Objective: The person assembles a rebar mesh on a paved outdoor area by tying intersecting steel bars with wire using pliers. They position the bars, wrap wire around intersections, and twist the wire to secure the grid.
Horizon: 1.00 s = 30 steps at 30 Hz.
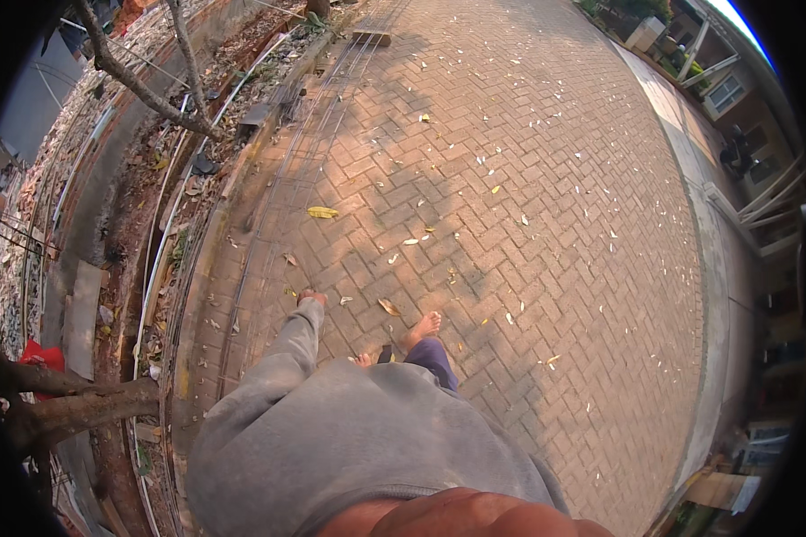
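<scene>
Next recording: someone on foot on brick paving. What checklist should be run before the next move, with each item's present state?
1. Left hand empty: cannot tell, too small.
2. Right hand in sight: cannot tell; only some skin beside a small dark thing.
3. Bare foot on the brick paving: ok.
4. Nothing bulky just ahead: ok, only dry leaves.
5. Footwear on: not ok, that foot is bare.

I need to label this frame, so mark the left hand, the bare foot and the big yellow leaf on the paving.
left hand [312, 296], head view, on the knuckles beyond the grey sleeve cuff.
bare foot [424, 328], head view, on the top of the foot.
yellow leaf [322, 212], head view, on the leaf's middle.
</scene>
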Tool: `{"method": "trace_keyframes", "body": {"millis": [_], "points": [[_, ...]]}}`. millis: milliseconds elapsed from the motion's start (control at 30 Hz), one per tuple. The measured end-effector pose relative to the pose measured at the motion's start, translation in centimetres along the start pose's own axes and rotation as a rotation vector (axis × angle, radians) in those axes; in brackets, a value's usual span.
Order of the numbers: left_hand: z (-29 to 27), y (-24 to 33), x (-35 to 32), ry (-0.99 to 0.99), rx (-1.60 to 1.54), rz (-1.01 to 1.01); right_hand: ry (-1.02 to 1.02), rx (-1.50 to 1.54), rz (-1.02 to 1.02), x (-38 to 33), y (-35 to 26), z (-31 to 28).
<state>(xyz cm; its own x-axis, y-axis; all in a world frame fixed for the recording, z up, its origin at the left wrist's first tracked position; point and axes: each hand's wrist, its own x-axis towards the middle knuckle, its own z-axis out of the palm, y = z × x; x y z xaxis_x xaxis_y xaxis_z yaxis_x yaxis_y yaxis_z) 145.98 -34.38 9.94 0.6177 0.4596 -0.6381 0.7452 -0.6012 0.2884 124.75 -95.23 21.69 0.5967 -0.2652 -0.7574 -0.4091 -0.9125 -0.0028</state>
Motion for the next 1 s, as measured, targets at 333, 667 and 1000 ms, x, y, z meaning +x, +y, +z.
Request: {"method": "trace_keyframes", "body": {"millis": [333,667,1000], "points": [[-2.7,18.8,10.0,0.073,-0.494,-0.251,-0.097,-0.128,-0.108,23.7,-7.3,-17.5],[2.7,24.5,10.7,-0.426,0.537,-0.146,0.044,-0.663,-0.357,46.5,-15.3,-46.4],[-2.6,52.9,34.5,-0.192,0.652,-0.011,-0.085,-0.423,-0.251,64.6,-25.0,-64.9]]}}
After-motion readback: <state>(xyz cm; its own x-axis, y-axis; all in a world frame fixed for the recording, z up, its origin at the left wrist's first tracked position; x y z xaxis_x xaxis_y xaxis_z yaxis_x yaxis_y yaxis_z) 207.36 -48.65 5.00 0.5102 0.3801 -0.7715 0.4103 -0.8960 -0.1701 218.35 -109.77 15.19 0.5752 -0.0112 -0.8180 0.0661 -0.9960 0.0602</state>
